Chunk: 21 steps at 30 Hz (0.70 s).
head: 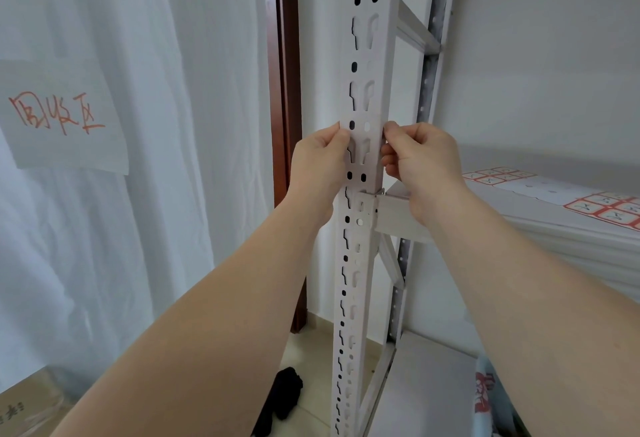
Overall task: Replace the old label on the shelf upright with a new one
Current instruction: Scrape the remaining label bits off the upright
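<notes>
So at this point both hands were up on the shelf upright [367,56], just above where the cross beam [401,220] hooks in. There was a white label [373,166] lying across the front face of the post between them. It was white on white and hard to make out, but its top left corner stuck out a bit past the post's edge, and one of the slots looked covered over. The left hand [320,166] had its fingers curled, with the thumb pinching the label's left edge. The right hand [424,168] was curled the same way, pinching the right edge where it wraps the corner. I honestly couldn't tell whether this was the old one being worked loose or the new one being lined up. My guess is the new one, since it looked flat and square to the post. The sheets of red-bordered stickers [609,210] sat on the shelf to the right, well clear of the hands. If it was the fresh label, the next move would call for smoothing from the middle outward so it doesn't bubble over the holes. If it was the old one, it'd need a slow, even peel from one corner so it doesn't tear.
</notes>
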### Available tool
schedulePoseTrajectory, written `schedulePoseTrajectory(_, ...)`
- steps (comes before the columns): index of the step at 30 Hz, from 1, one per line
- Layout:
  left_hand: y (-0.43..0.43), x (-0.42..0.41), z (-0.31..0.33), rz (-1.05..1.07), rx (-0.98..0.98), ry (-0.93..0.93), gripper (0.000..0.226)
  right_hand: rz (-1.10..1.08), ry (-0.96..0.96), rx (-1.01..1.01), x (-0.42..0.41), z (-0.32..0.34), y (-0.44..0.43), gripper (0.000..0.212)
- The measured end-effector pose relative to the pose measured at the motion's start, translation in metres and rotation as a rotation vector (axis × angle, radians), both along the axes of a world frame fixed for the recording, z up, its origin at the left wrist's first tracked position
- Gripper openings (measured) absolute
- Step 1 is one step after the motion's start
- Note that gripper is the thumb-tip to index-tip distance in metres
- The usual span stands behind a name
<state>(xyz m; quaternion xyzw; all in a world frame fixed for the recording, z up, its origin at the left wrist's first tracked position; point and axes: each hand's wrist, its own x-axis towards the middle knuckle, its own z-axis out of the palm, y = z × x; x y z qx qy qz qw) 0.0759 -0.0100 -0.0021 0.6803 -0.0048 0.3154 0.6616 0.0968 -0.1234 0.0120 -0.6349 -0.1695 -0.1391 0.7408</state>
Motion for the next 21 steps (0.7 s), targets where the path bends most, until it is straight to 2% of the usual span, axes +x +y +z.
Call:
schedulePoseTrajectory(4, -0.002, -0.002, 0.000, -0.023, -0.030, -0.005, 0.031, -0.004, 0.002, -0.001, 0.001, 0.000, 0.000, 0.022)
schedulePoseTrajectory(11, -0.002, -0.010, -0.003, -0.095, -0.055, -0.026, 0.029, 0.001, -0.005, -0.001, 0.001, 0.000, 0.000, 0.022)
schedulePoseTrajectory(15, -0.002, -0.006, -0.002, -0.056, -0.065, -0.021, 0.029, -0.001, 0.000, -0.009, 0.002, 0.000, 0.000, 0.022)
schedulePoseTrajectory(21, -0.005, -0.007, -0.003, -0.080, -0.157, -0.037, 0.026, 0.002, -0.008, -0.012, 0.002, -0.001, 0.000, 0.022)
